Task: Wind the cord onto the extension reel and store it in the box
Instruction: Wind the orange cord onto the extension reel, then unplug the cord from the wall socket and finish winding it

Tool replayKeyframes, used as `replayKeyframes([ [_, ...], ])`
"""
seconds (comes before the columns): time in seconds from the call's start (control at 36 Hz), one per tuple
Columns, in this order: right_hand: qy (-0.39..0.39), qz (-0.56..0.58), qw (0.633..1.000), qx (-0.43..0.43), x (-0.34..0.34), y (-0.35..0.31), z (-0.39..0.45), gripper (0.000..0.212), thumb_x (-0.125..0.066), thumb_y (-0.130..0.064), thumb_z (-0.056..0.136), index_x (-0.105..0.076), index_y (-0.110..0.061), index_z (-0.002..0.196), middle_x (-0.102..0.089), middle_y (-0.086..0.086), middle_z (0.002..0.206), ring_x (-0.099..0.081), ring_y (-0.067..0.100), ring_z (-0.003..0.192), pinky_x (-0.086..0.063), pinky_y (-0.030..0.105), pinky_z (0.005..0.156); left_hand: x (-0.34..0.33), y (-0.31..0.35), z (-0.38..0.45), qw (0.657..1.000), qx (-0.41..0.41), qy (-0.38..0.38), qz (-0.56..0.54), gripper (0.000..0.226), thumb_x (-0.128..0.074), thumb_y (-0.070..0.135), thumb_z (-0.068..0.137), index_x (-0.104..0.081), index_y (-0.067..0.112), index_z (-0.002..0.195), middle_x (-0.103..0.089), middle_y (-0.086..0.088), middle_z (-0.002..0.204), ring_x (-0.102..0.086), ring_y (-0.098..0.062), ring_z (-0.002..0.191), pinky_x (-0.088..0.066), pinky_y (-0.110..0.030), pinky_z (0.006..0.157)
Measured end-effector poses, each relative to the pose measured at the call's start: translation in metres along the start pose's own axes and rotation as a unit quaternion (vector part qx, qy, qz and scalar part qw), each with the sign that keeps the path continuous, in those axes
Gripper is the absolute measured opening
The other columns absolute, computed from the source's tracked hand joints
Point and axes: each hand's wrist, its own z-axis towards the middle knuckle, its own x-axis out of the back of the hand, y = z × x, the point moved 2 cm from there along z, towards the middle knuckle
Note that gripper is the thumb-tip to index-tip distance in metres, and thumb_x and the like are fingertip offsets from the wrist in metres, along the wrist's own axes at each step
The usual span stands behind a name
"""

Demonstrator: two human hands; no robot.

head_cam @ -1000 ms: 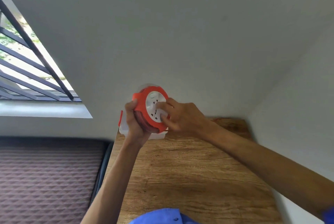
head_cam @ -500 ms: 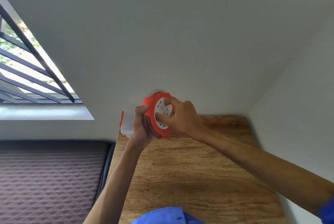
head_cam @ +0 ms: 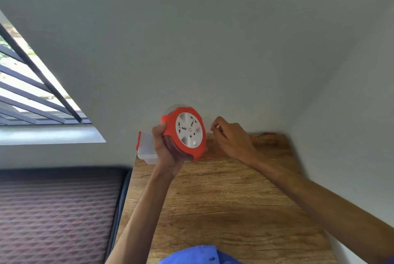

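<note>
My left hand (head_cam: 165, 150) grips the orange extension reel (head_cam: 185, 133) by its rim and holds it upright above the far end of the wooden table (head_cam: 223, 199). The reel's white socket face points toward me. Just right of the reel, my right hand (head_cam: 231, 139) hovers apart from it, fingers loosely curled with nothing seen in them. Behind my left hand, a clear plastic box (head_cam: 147, 148) with an orange latch sits at the table's far left corner, partly hidden. A bit of reddish cord (head_cam: 267, 134) shows at the far right edge by the wall.
White walls (head_cam: 213, 50) close off the table at the back and on the right. A dark quilted mattress (head_cam: 57, 214) lies left of the table. A barred window (head_cam: 32, 97) is at the upper left.
My right hand has come off the reel's face and moved to the right. My left hand has carried the reel slightly to the right, with its socket face now fully showing.
</note>
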Motion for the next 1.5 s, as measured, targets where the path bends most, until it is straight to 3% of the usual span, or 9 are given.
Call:
replayKeyframes([
  [0.08, -0.07, -0.065, 0.994, -0.06, 0.0, 0.04, -0.006, 0.025, -0.054, -0.014, 0.102, -0.06, -0.021, 0.124, -0.071, 0.002, 0.101, -0.069, 0.018, 0.088, -0.056, 0.034, 0.073, -0.002, -0.002, 0.001, 0.999, 0.019, -0.02, -0.023, 0.073, -0.051, 0.073, 0.087, -0.082, 0.02, 0.126, -0.078, -0.02, 0.127, -0.075, -0.044, 0.115, -0.044, -0.09, 0.095],
  [0.22, -0.231, -0.077, 0.965, -0.101, 0.004, 0.089, -0.019, 0.045, -0.068, -0.014, 0.1, -0.062, -0.014, 0.145, -0.062, 0.006, 0.143, -0.06, 0.023, 0.13, -0.045, 0.032, 0.112, -0.012, -0.01, 0.003, 0.994, 0.068, -0.064, -0.049, 0.076, -0.048, 0.076, 0.091, -0.081, 0.02, 0.13, -0.077, -0.02, 0.134, -0.075, -0.045, 0.119, -0.035, -0.097, 0.099],
  [0.42, -0.181, -0.043, 0.961, -0.203, 0.017, 0.143, -0.01, 0.024, -0.059, 0.003, 0.101, -0.073, 0.007, 0.12, -0.073, 0.021, 0.126, -0.067, 0.031, 0.123, -0.046, 0.028, 0.099, -0.039, -0.025, 0.011, 0.992, 0.099, -0.071, -0.042, 0.08, -0.045, 0.076, 0.093, -0.075, 0.017, 0.138, -0.072, -0.022, 0.14, -0.069, -0.048, 0.124, -0.037, -0.094, 0.099],
  [0.61, -0.03, -0.066, 0.972, -0.225, 0.099, 0.207, 0.023, 0.032, -0.059, 0.015, 0.093, -0.071, 0.015, 0.122, -0.07, 0.033, 0.126, -0.065, 0.043, 0.122, -0.043, 0.045, 0.109, -0.066, -0.055, 0.036, 0.992, 0.121, -0.006, -0.035, 0.085, -0.047, 0.076, 0.091, -0.071, 0.014, 0.143, -0.065, -0.03, 0.148, -0.064, -0.049, 0.127, -0.036, -0.089, 0.105],
  [0.83, 0.005, -0.086, 0.957, -0.276, 0.14, 0.274, 0.009, 0.033, -0.053, 0.015, 0.098, -0.068, 0.015, 0.127, -0.069, 0.034, 0.128, -0.064, 0.046, 0.124, -0.041, 0.044, 0.111, -0.114, -0.098, 0.068, 0.99, 0.128, -0.039, -0.044, 0.079, -0.073, 0.076, 0.071, -0.081, 0.022, 0.128, -0.077, -0.017, 0.13, -0.073, -0.041, 0.119, -0.052, -0.08, 0.098],
  [1.03, -0.089, -0.099, 0.94, -0.314, 0.125, 0.311, -0.03, 0.03, -0.054, 0.003, 0.102, -0.073, 0.006, 0.125, -0.072, 0.025, 0.128, -0.067, 0.037, 0.122, -0.045, 0.039, 0.105, -0.13, -0.13, 0.074, 0.985, 0.165, -0.046, -0.021, 0.071, -0.05, 0.077, 0.091, -0.083, 0.023, 0.125, -0.078, -0.017, 0.131, -0.076, -0.04, 0.115, -0.051, -0.084, 0.095],
  [1.28, -0.063, -0.068, 0.948, -0.304, 0.109, 0.325, -0.018, 0.024, -0.055, 0.007, 0.098, -0.072, 0.015, 0.113, -0.072, 0.033, 0.118, -0.066, 0.043, 0.116, -0.047, 0.043, 0.1, -0.122, -0.167, 0.076, 0.985, 0.173, 0.012, -0.013, 0.079, -0.081, 0.078, 0.065, -0.084, 0.023, 0.123, -0.08, -0.015, 0.125, -0.082, -0.033, 0.104, -0.065, -0.055, 0.08],
  [1.44, 0.017, -0.09, 0.958, -0.271, 0.116, 0.319, 0.027, 0.031, -0.048, 0.018, 0.09, -0.065, 0.017, 0.115, -0.066, 0.033, 0.12, -0.062, 0.044, 0.116, -0.043, 0.046, 0.1, -0.117, -0.178, 0.084, 0.987, 0.158, 0.023, -0.027, 0.08, -0.073, 0.078, 0.074, -0.08, 0.023, 0.131, -0.079, -0.016, 0.13, -0.078, -0.039, 0.113, -0.055, -0.079, 0.098],
  [1.5, 0.043, -0.109, 0.956, -0.27, 0.12, 0.317, 0.042, 0.029, -0.048, 0.019, 0.088, -0.064, 0.015, 0.112, -0.066, 0.031, 0.119, -0.062, 0.043, 0.113, -0.043, 0.044, 0.093, -0.116, -0.178, 0.088, 0.988, 0.146, 0.032, -0.031, 0.076, -0.074, 0.078, 0.073, -0.083, 0.024, 0.126, -0.081, -0.014, 0.126, -0.081, -0.035, 0.109, -0.063, -0.069, 0.088],
])
